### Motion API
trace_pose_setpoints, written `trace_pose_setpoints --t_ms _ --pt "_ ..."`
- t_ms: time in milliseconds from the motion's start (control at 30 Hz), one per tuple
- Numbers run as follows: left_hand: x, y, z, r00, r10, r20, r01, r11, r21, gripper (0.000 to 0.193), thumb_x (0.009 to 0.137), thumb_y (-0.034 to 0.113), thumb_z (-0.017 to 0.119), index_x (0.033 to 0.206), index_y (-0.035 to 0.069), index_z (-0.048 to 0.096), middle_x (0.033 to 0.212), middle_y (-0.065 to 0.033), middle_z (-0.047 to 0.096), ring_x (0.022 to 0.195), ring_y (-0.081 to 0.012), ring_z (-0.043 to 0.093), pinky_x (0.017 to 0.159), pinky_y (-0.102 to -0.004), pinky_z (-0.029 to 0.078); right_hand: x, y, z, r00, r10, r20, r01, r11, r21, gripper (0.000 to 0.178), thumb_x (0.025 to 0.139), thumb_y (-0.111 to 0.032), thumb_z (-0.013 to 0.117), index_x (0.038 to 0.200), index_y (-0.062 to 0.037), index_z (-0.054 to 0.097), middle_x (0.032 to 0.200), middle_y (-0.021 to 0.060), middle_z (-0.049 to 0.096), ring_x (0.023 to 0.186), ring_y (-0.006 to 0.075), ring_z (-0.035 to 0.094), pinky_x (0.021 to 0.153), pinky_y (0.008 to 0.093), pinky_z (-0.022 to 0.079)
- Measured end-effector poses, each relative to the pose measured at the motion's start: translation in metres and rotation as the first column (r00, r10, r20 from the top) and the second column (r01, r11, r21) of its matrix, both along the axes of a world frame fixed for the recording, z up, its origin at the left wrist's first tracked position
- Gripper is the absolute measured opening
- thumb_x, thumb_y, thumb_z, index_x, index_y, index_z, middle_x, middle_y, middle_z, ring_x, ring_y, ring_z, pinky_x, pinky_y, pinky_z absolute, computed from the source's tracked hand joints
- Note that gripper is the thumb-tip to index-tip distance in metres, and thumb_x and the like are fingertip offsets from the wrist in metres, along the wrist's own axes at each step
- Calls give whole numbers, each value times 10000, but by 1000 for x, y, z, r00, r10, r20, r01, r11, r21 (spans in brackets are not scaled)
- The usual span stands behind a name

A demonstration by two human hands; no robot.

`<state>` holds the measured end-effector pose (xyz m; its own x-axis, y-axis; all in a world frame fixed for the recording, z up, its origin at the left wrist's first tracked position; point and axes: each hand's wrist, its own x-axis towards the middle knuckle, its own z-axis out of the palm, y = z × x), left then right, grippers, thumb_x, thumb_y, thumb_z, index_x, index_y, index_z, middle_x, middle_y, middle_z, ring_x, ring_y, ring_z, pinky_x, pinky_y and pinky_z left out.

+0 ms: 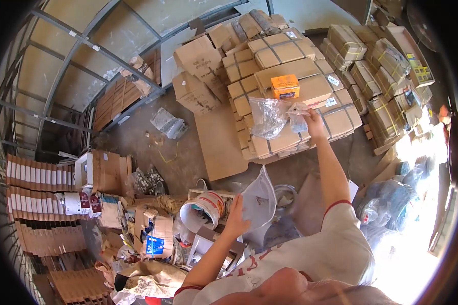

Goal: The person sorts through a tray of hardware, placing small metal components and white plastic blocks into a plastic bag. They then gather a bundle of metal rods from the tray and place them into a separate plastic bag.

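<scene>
My left hand (235, 217) is closed on the edge of a translucent plastic bag (261, 201), which stands out flat to the right of the fingers. Reaching farther forward, my right hand (314, 123) pinches the top of a small clear plastic bag (298, 123). That small bag hangs over a stack of strapped cardboard cartons (285, 51). Just left of it is a larger clear plastic bag (268, 117) with contents I cannot make out. An orange box (285, 86) sits on the cartons behind both bags.
Below my left hand are a white bucket (201, 211) and an open carton (203, 246). More wrapped bundles (387, 101) stand at the far right. A flat cardboard sheet (219, 145) and a clear plastic bundle (169, 123) lie on the floor. Metal racking (76, 38) runs along the left.
</scene>
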<state>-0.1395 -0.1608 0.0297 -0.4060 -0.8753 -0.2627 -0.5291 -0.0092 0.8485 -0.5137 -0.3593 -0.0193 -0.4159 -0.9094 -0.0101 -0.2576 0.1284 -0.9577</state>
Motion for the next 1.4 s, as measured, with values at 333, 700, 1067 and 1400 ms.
trace_pose_setpoints --t_ms 333,700,1067,1400 --pt "-54 -65 67 998 -59 17 57 994 98 889 544 -35 578 1321 -49 147 1371 -195 179 1264 -269 227 990 -309 278 86 109 78 -340 374 863 70 925 -373 263 808 -298 393 881 -82 524 852 102 562 819 238 550 740 391 455" --pt "-64 -49 110 868 157 -471 44 920 389 841 548 -155 443 1337 4 198 1397 -76 166 1264 -258 219 1022 -307 176 189 152 3 144 -250 958 25 968 249 276 844 -184 346 976 -11 516 971 142 553 881 296 533 801 424 431" --pt "-67 -43 113 711 466 -526 115 662 741 834 513 -159 384 1321 5 257 1383 -85 224 1245 -261 305 914 -253 361 102 134 46 96 989 109 -957 62 284 292 791 -282 540 918 -31 619 917 144 617 865 248 594 740 350 463" --pt "-63 -27 125 768 429 -475 97 656 748 894 481 -186 342 1341 24 216 1414 -65 168 1288 -247 220 977 -231 246 -7 -8 -50 787 103 -609 379 698 608 880 665 -391 673 1354 -235 147 1416 53 114 1274 292 192 972 451 289"
